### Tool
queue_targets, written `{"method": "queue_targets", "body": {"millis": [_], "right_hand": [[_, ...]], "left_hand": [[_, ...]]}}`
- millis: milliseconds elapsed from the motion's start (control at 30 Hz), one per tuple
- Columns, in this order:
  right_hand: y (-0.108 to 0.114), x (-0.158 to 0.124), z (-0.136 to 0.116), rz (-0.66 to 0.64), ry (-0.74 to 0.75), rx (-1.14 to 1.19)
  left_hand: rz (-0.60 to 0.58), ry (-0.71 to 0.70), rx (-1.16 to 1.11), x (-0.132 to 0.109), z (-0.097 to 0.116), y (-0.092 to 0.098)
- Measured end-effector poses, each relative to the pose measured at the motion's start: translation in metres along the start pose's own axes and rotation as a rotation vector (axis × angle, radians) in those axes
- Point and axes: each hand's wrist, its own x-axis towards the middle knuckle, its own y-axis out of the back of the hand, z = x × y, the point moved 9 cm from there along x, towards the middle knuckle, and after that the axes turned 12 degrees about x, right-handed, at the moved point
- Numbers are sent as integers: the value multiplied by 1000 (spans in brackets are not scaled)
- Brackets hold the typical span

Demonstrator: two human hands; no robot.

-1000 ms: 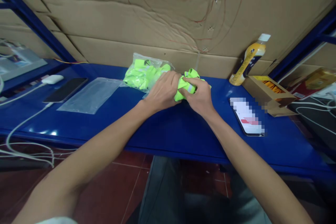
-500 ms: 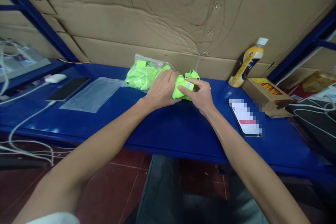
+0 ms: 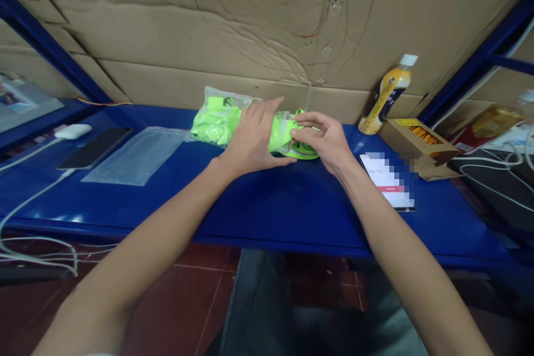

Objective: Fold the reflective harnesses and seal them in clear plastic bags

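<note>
My left hand hid the middle of the bagged neon-yellow bundle; whether my right hand pinched it was too small to tell. Mosaic squares masked part of the lit phone, and the left edge cropped a grey case.

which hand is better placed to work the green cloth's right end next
Probably the right hand: it's right at that end of the cloth, while the left hand lies over the bag.
</note>
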Motion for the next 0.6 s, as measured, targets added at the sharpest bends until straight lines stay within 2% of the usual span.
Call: {"method": "queue_targets", "body": {"millis": [67, 133, 233, 367, 467, 533, 600], "right_hand": [[5, 0, 2, -8, -69, 15], [4, 0, 6, -16, -83, 0], [-5, 0, 8, -24, 10, -140], [-34, -9, 11, -70, 132, -465], [-44, -14, 6, -31, 186, -583], [-47, -14, 0, -84, 221, -533], [-40, -11, -6, -129, 228, -409]], "left_hand": [[-71, -14, -15, 0, -4, -5], [-87, 0, 2, -2, -7, -11], [-80, -30, 65, -4, 1, -20], [-75, -109, 94, -6, 22, -26], [-67, -120, 42, -3, 28, -21], [-44, -93, -21, 1, 23, -12], [-19, -60, -71, 4, 17, 0]]}}
